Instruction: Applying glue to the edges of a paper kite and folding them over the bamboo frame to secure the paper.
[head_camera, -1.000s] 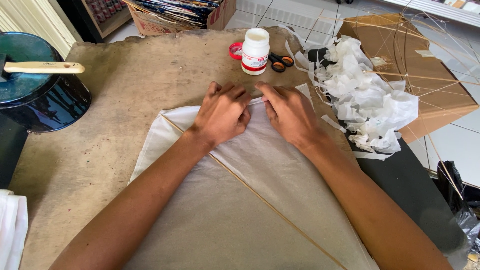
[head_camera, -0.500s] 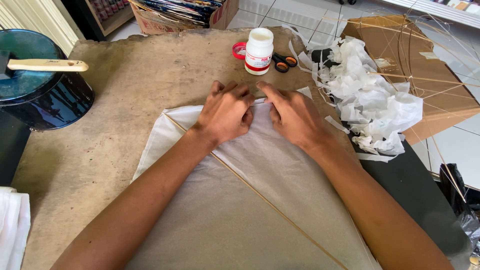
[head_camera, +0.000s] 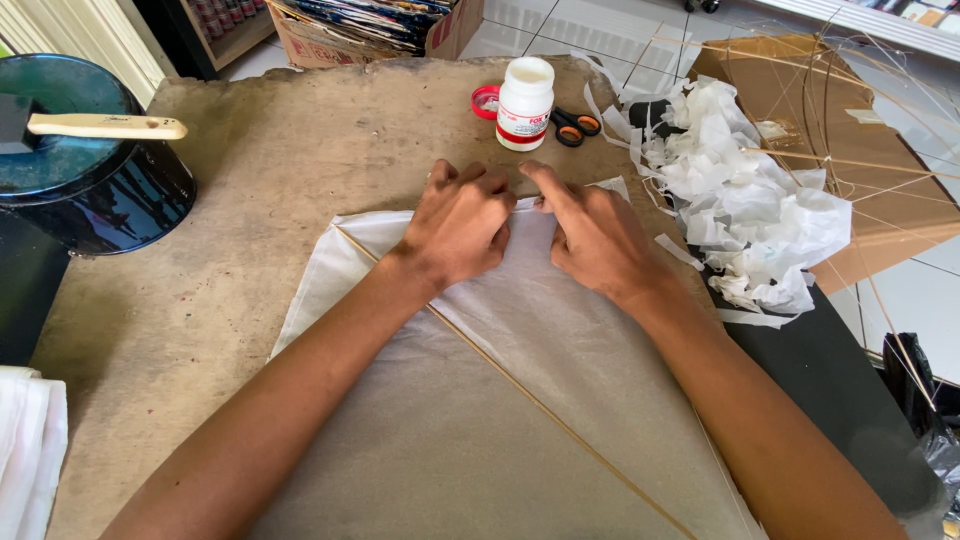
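Item: white paper sheet (head_camera: 560, 400) on the desk (head_camera: 250, 200), thin stick (head_camera: 520, 390) beneath. Our left hand (head_camera: 458, 225) and right hand (head_camera: 590, 240), grips flat, clamping nothing, pressed its far edge. Step judged: folding; firm creasing needed.

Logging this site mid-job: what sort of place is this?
Probably a home kite-making workspace: thin white paper with a bamboo stick lies on a worn tabletop, beside a glue bottle, scissors and paper scraps.
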